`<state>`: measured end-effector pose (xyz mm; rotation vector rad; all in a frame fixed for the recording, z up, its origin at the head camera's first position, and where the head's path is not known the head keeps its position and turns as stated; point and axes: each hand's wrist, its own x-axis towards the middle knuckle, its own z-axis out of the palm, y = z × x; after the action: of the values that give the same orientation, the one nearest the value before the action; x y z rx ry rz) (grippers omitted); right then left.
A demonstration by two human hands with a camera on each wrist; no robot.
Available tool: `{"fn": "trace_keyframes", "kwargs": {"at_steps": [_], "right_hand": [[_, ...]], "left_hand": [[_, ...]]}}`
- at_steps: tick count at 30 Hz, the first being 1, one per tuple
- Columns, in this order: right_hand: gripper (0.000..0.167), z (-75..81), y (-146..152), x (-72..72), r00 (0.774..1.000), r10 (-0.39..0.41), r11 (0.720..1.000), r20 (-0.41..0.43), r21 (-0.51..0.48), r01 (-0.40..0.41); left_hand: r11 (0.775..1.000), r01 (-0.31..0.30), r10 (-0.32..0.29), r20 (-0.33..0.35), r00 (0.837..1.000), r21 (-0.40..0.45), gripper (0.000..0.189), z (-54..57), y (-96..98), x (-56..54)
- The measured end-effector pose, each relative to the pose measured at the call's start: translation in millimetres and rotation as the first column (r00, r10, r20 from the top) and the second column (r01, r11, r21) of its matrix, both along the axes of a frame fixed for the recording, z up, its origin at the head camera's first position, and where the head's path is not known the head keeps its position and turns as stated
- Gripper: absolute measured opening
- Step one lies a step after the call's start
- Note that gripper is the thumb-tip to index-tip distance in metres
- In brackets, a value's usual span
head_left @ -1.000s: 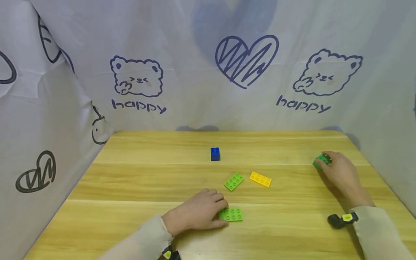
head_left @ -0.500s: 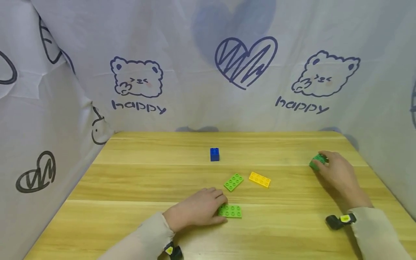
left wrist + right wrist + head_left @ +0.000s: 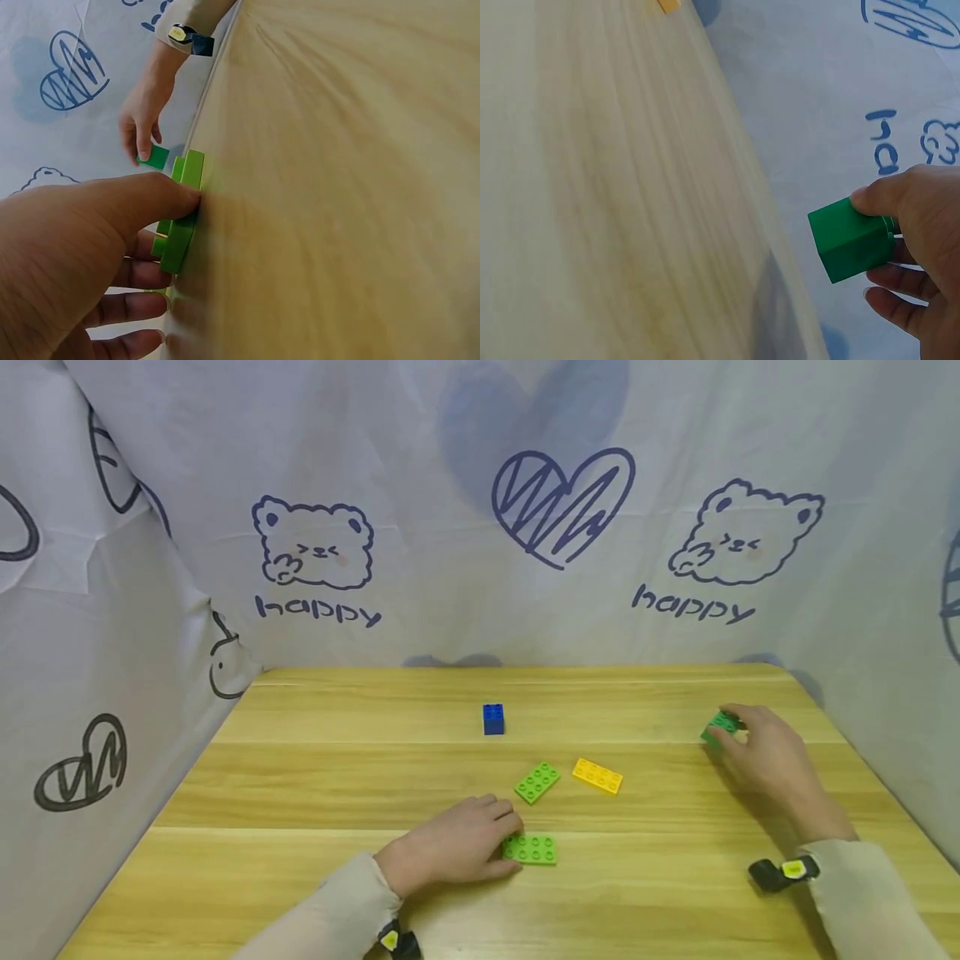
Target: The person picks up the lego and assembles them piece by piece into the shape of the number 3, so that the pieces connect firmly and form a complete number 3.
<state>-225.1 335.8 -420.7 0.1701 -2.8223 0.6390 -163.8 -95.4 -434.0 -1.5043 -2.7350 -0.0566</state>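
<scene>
Your head camera is looking forward and down across the table (image 3: 300, 777), left wrist camera is peering closely past your left hand (image 3: 75, 247), right one closely past your right hand (image 3: 934, 247), wrist views are sharing the dark green brick (image 3: 847, 241)

Light green brick (image 3: 534, 851): thin, oblong, two rows of four studs, studs up. Left end pinched in the left grip (image 3: 453, 846), thumb on the smooth near side; right end exposed. Long axis runs left to right, near middle of the surface (image 3: 322, 785). Contact with surface: cannot tell.

Dark green block (image 3: 718, 727): compact, near-cubic, smooth-sided, studs on top. Pinched in the right grip (image 3: 768, 756), raised clear of the surface, over its far right part; turned obliquely.
</scene>
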Motion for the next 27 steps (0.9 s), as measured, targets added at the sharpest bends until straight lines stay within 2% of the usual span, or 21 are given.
{"fn": "trace_keyframes", "kwargs": {"at_steps": [8, 18, 22, 27], "right_hand": [[0.047, 10.5, -18, 4.3, 0.993, 0.069, 0.997, -0.098, 0.038, -0.066], [0.045, 19.6, -45, 11.1, 0.974, 0.179, 0.982, -0.136, 0.084, -0.169], [0.042, 19.2, -56, 12.6, 0.951, 0.244, 0.966, -0.192, 0.133, -0.221], [0.038, 16.9, -67, 13.7, 0.903, 0.332, 0.936, -0.272, 0.215, -0.279]], "left_hand": [[1.0, 0.009, -0.009, -0.026, 1.0, 0.021, 0.039, -2.0, -1.1, -0.6], [1.0, -0.007, 0.006, 0.023, 1.0, 0.027, 0.04, -3.6, -1.5, -1.8], [1.0, -0.009, 0.008, 0.02, 1.0, 0.026, 0.04, -5.7, -1.8, -2.3], [0.999, -0.007, 0.006, 0.028, 1.0, 0.035, 0.04, -6.6, -2.2, -3.0]]}}
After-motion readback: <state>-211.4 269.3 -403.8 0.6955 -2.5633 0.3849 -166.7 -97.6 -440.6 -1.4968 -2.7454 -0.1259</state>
